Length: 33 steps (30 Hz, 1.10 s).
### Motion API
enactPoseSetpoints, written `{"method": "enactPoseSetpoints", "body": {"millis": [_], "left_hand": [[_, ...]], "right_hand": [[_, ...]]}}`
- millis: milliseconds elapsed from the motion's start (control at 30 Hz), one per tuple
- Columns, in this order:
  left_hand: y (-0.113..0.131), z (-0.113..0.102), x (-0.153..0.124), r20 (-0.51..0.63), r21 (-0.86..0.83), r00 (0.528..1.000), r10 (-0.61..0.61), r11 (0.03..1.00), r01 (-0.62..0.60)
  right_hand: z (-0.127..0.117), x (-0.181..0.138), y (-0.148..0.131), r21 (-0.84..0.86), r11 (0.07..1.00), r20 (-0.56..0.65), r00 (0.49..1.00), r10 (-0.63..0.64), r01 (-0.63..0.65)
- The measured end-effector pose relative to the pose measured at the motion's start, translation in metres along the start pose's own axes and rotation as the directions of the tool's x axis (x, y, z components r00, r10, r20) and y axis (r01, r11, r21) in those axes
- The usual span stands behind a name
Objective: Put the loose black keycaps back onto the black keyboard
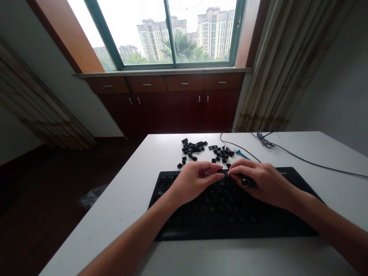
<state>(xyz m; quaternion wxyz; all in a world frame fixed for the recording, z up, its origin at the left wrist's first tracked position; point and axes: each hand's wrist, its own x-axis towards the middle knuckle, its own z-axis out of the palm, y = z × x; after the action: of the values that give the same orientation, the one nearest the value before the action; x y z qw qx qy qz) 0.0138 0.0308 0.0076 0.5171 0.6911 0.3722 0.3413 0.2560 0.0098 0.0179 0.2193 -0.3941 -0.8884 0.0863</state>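
Observation:
A black keyboard (201, 231) lies on the white table, with keys gone from part of its middle and right. Over its upper edge my left hand (191, 180) curls, thumb and forefinger nearly meeting around something dark I cannot make out. Close beside it, my right hand (258, 178) is closed, its fingertips drawn together at the keyboard's top row. A dark, shiny object (247, 181) sits in the right hand, mostly hidden by the fingers. Behind the hands lie loose black keycaps (189, 148) in two small heaps.
A blue tool (242, 154) lies behind my right hand. The black cable (299, 156) runs across the right side of the white table (115, 203), bundled near the back edge. A clear plastic bag (92, 196) is on the floor at left. Cabinets (172, 107) stand under the window.

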Motion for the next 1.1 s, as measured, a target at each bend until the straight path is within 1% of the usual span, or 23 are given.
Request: {"method": "enactPoseSetpoints", "body": {"millis": [67,133,233,367,467,633,700,800,867,967,1100], "left_hand": [[-0.001,0.001,0.000,0.011,-0.010,1.000,0.007,1.000,-0.007],[-0.001,0.002,0.000,0.025,0.008,0.999,0.031,0.999,-0.031],[0.001,0.003,-0.001,0.037,0.101,0.996,0.083,0.991,-0.086],[0.006,0.003,-0.003,-0.025,0.274,0.981,0.192,0.945,-0.178],[0.008,0.005,-0.003,-0.042,0.277,0.976,0.212,0.941,-0.193],[0.006,0.007,-0.005,-0.010,0.186,0.982,0.191,0.965,-0.186],[0.005,0.006,-0.005,0.020,0.191,0.980,0.196,0.962,-0.196],[0.003,0.003,-0.004,0.031,0.284,0.976,0.217,0.934,-0.217],[0.002,0.000,-0.003,0.009,0.353,0.971,0.237,0.908,-0.225],[0.001,-0.001,-0.001,-0.020,0.404,0.967,0.253,0.887,-0.223],[0.001,0.000,-0.002,0.003,0.443,0.965,0.261,0.865,-0.236]], "right_hand": [[0.003,-0.002,-0.002,0.014,1.000,-0.074,0.997,-0.015,0.016],[0.006,-0.005,-0.003,0.020,0.999,-0.123,0.992,-0.038,0.041],[0.009,-0.006,-0.006,0.037,0.995,-0.149,0.985,-0.083,0.089],[0.010,-0.006,-0.007,0.063,0.988,-0.180,0.976,-0.125,0.138],[0.011,-0.007,-0.006,0.059,0.989,-0.202,0.972,-0.123,0.137],[0.010,-0.007,-0.003,0.068,0.987,-0.182,0.974,-0.134,0.149],[0.009,-0.007,-0.001,0.076,0.986,-0.154,0.979,-0.134,0.147],[0.007,-0.008,0.004,0.097,0.988,-0.107,0.988,-0.110,0.121],[0.006,-0.009,0.005,0.105,0.988,-0.080,0.992,-0.101,0.109],[0.005,-0.009,0.003,0.084,0.991,-0.045,0.994,-0.104,0.107],[0.008,-0.006,-0.003,0.004,0.997,-0.071,0.994,-0.081,0.081]]}}
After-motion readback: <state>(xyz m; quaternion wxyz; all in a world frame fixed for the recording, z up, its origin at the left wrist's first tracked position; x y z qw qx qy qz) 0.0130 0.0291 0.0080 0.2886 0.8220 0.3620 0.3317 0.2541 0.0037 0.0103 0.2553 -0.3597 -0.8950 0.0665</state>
